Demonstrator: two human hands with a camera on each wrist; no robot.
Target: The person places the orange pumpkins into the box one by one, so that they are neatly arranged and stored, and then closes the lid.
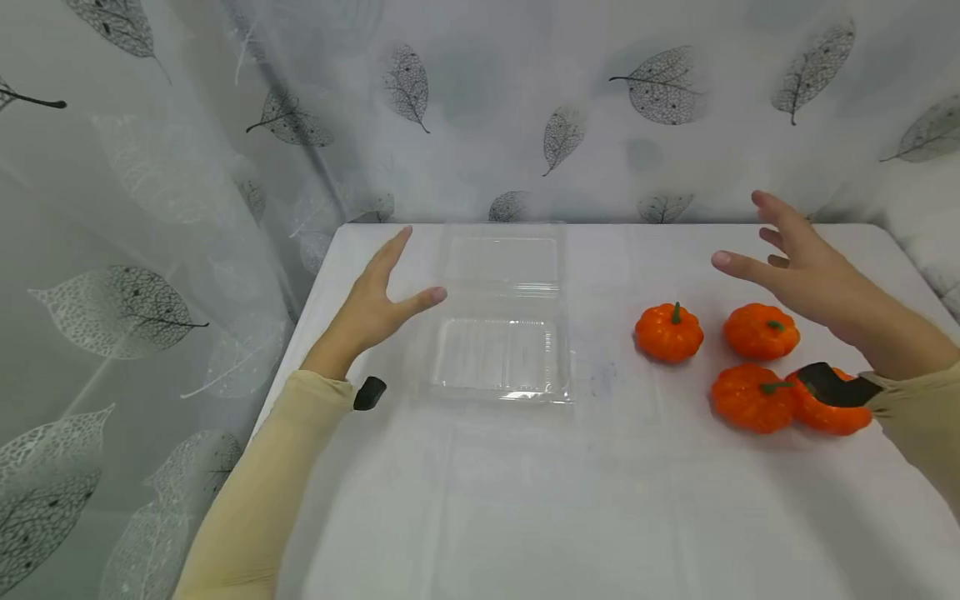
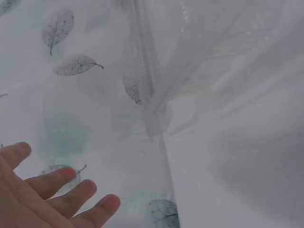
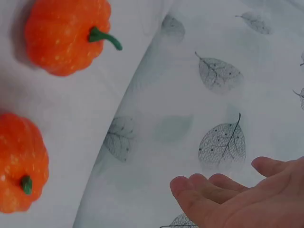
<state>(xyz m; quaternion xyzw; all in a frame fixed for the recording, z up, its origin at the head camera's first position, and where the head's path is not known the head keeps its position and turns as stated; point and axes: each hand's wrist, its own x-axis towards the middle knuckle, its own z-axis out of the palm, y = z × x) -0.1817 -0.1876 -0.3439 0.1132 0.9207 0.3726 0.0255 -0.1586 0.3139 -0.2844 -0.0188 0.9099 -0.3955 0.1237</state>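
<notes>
My left hand (image 1: 375, 308) hovers at the left of the table, fingers extended and thumb spread, holding nothing. Just right of it lies a clear plastic clamshell box (image 1: 498, 354), its lid folded back toward the far edge. Over the right side my right hand (image 1: 813, 279) is raised with fingers loosely extended, also holding nothing. Below and near it sit several small orange pumpkins with green stems: one at the left (image 1: 669, 333), one behind (image 1: 761, 332), one in front (image 1: 752, 398), and one (image 1: 832, 408) partly hidden by the dark wrist camera.
A white cloth covers the table (image 1: 525, 508). Sheer curtains with a leaf print (image 1: 480, 108) hang behind the far edge and down the left side. The table's far edge runs just beyond the box lid.
</notes>
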